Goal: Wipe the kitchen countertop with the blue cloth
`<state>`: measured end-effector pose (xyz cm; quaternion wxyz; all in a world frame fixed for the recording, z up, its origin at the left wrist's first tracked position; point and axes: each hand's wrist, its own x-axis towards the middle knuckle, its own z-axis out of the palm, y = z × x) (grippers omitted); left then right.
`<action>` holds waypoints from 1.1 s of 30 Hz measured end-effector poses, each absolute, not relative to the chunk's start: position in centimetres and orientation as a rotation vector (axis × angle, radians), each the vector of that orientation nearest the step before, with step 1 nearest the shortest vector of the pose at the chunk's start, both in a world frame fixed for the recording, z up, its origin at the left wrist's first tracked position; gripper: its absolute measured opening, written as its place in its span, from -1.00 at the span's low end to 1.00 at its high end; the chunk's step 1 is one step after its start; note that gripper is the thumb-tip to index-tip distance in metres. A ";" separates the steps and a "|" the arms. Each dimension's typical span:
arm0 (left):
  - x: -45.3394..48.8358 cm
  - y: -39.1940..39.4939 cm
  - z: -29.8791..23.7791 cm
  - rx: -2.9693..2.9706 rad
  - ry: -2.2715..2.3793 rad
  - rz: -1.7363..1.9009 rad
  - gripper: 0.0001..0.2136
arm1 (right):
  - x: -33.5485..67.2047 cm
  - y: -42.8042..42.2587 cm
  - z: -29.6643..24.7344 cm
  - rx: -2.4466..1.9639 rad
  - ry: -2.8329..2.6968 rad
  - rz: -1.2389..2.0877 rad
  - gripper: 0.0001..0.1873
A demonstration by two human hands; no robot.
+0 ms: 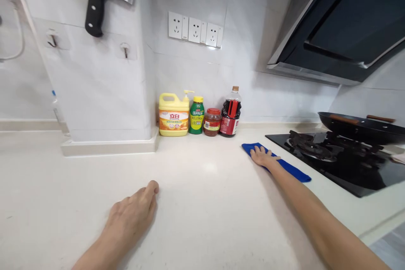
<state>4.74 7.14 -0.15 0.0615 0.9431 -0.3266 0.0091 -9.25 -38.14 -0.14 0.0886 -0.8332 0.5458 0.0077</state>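
My right hand (262,156) lies on a folded blue cloth (292,171), its fingers spread and pressing down on it. The cloth stretches flat along the white countertop (202,211), beside the left edge of the gas stove. At the left front, my left hand (134,211) rests on the counter with its fingers curled in. No object shows in that hand, though its palm side is hidden.
Against the wall stand a yellow detergent jug (174,118), a green bottle (196,116), a red-lidded jar (212,122) and a dark sauce bottle (230,114). A wok (363,126) sits on the gas stove (348,168). A cleaver (96,8) hangs upper left.
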 end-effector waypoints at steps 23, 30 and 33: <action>5.2 8.4 2.9 2.642 -0.779 0.212 -0.62 | 0.0 -9.9 1.0 -2.929 0.189 0.079 -0.28; 6.2 10.0 2.8 2.575 -0.619 0.257 -0.58 | -8.7 -5.7 1.7 -2.907 -0.174 0.129 -0.32; 6.4 10.7 2.7 2.583 -0.554 0.216 -0.56 | -12.7 -6.2 1.9 -2.886 -0.309 0.162 -0.36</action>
